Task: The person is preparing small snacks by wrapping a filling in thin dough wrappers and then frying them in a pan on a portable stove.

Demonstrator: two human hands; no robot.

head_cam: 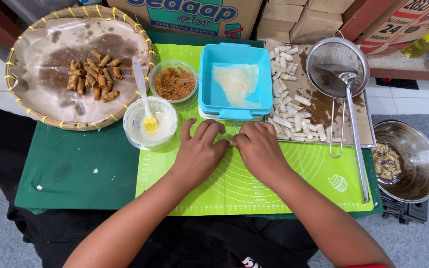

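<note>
Nearest the camera, both forearms reach out over the green silicone baking mat (pixel 254 188), which lies on a dark green cloth (pixel 75 168). The left hand (pixel 199 151) and right hand (pixel 260 151) rest palm down side by side on the mat's far half, fingertips meeting. Their fingers are curled down and pressed together over a small pale wrapper roll (pixel 233 142), of which only a sliver shows between them; whether they pinch it or merely press it cannot be told.

Just beyond the hands, at the mat's far edge, stands a turquoise plastic box (pixel 209 74) holding thin pale wrapper sheets (pixel 237 82). Left of that box sits a clear bowl of brown crumbly filling (pixel 174 83), and nearer, at the mat's left edge, a clear bowl of whitish paste (pixel 134 130) with a yellow-bristled pastry brush (pixel 145 101) leaning in it.

Right of the box, a paper-lined metal tray (pixel 366 124) carries rows of uncooked white rolls (pixel 289 106); a wire mesh skimmer (pixel 331 57) and a metal ladle (pixel 353 129) lie across it. Farther right, off the mat, a dark wok (pixel 413 149) holds some fried pieces (pixel 387 164).

Far left of the box, a woven bamboo tray (pixel 21 104) lined with oil-stained paper bears browned fried rolls (pixel 93 74). Behind everything stand cardboard cartons (pixel 294 20).
</note>
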